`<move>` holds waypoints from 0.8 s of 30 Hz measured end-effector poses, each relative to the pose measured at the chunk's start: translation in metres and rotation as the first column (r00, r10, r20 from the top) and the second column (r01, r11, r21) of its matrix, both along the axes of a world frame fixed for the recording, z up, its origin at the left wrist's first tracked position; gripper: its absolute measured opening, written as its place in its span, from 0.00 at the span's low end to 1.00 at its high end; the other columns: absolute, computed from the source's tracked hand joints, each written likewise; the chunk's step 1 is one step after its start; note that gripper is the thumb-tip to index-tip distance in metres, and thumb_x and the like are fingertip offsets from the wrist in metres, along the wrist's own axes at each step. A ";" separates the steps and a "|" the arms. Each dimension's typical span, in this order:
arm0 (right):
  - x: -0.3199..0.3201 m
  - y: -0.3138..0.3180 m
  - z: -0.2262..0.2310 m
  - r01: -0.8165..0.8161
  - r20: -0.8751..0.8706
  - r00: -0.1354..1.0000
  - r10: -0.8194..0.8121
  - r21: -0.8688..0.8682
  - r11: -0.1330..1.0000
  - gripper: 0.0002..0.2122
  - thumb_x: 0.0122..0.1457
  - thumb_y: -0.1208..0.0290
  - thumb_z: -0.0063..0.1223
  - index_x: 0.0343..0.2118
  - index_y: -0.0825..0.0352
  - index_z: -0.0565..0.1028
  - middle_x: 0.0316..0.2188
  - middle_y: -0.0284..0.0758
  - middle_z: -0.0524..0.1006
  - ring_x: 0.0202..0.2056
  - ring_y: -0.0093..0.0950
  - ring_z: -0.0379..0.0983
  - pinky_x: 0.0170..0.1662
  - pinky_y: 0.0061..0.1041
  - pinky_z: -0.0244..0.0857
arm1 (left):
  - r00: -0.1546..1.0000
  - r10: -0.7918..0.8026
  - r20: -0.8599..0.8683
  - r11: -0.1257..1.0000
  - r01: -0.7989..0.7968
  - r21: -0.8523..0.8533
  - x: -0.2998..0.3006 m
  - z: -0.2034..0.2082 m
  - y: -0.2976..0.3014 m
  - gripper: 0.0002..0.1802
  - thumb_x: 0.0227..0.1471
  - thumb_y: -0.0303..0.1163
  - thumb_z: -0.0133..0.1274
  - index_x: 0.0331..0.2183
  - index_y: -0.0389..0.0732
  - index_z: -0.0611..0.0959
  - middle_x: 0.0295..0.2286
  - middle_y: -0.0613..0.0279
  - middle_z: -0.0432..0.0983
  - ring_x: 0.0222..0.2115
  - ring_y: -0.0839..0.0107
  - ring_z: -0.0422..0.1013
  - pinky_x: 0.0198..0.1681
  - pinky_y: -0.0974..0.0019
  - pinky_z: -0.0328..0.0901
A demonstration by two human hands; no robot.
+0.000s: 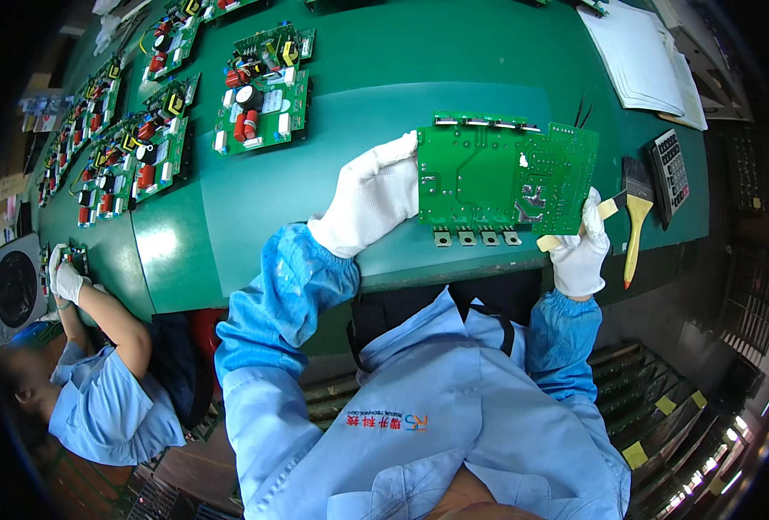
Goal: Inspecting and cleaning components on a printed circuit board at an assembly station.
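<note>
Blue work coat (436,433) fills the six o'clock foreground as a seated person holds a green circuit board (488,178) solder side up, just above the near edge of a green workbench (376,78); the left hand (371,195), in a white glove, is clamped on the board's nine o'clock short edge, while the right hand (582,247), also gloved, pinches its corner at about four o'clock, so the two hands sit well apart with the board spanning between them. Its long axis runs from nine to three o'clock, straight across the body, and a row of small metal tabs hangs off the six o'clock edge nearest the wearer. Both hands are in contact; the left covers more of the edge, the right grips only a corner. At three o'clock from the board lie a yellow-handled brush (635,212) and a calculator (670,173), with a stack of white papers (644,56) at one o'clock. Populated circuit boards (263,95) are spread over the bench from ten to eleven o'clock. At eight o'clock a co-worker (98,390) in the same blue coat handles something small with gloved hands; what it is cannot be told
</note>
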State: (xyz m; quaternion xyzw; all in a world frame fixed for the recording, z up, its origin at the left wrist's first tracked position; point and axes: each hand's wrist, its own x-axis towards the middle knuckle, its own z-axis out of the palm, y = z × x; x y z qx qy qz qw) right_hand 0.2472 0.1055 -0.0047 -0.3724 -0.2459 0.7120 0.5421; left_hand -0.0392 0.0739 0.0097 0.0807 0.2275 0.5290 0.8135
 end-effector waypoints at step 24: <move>0.010 0.001 -0.012 -0.103 -0.017 0.994 0.106 0.101 0.990 0.12 0.66 0.67 0.43 0.47 0.66 0.70 0.36 0.31 0.75 0.23 0.12 0.65 0.22 0.11 0.56 | 0.997 0.038 -0.067 0.999 -0.039 -0.017 0.000 -0.003 0.003 0.25 0.60 0.43 0.42 0.52 0.36 0.71 0.48 0.58 0.72 0.46 0.66 0.70 0.49 0.62 0.64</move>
